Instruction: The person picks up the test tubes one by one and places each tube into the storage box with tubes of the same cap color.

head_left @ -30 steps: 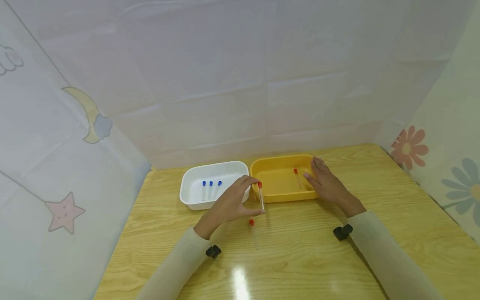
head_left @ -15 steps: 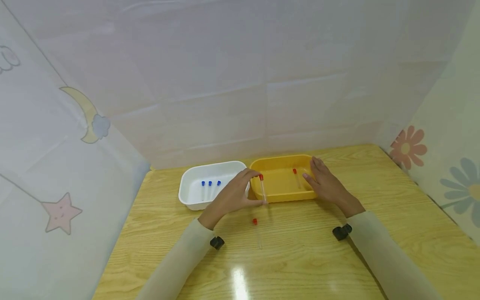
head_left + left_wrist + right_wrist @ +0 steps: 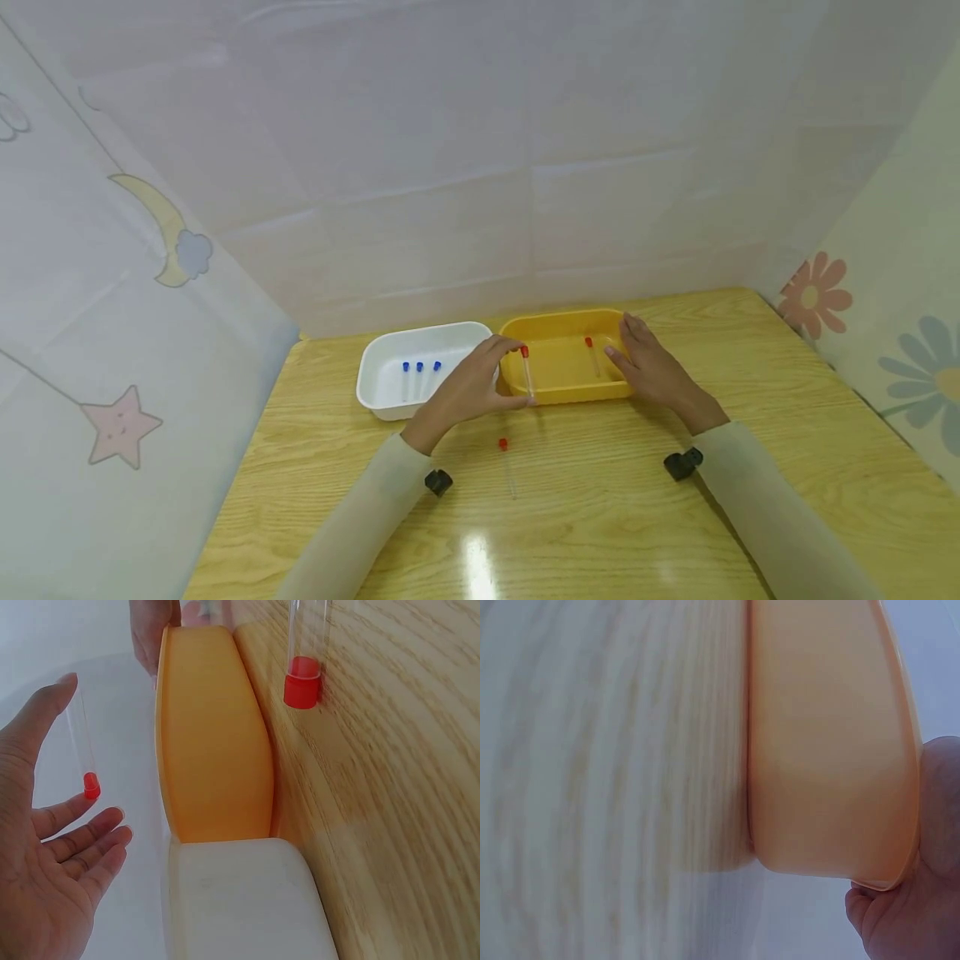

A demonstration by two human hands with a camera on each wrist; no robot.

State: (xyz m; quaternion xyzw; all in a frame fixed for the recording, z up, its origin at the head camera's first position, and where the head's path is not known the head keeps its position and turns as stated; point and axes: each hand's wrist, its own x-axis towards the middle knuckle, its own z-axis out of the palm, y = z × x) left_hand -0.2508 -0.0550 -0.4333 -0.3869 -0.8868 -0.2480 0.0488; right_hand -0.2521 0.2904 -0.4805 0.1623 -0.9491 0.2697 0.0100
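My left hand (image 3: 468,387) pinches a red-capped test tube (image 3: 528,377) between thumb and forefinger, holding it nearly upright, cap up, at the front left of the yellow tray (image 3: 566,394). In the left wrist view, the other fingers of that hand are spread beside the tube (image 3: 82,742). My right hand (image 3: 656,371) holds the right rim of the yellow tray, with its thumb over the inside. One red-capped tube (image 3: 592,357) lies inside this tray. On the table in front, another red-capped tube (image 3: 507,467) lies loose.
A white tray (image 3: 378,402) holding several clear tubes with blue caps (image 3: 420,367) stands directly left of the yellow one. Both sit on a wood-grain table (image 3: 600,500) near the back wall. Patterned sheets hang at left and right.
The left hand has moved slightly right and away from me with the test tube, over the yellow tray's front left. The right hand stays on the tray's rim.
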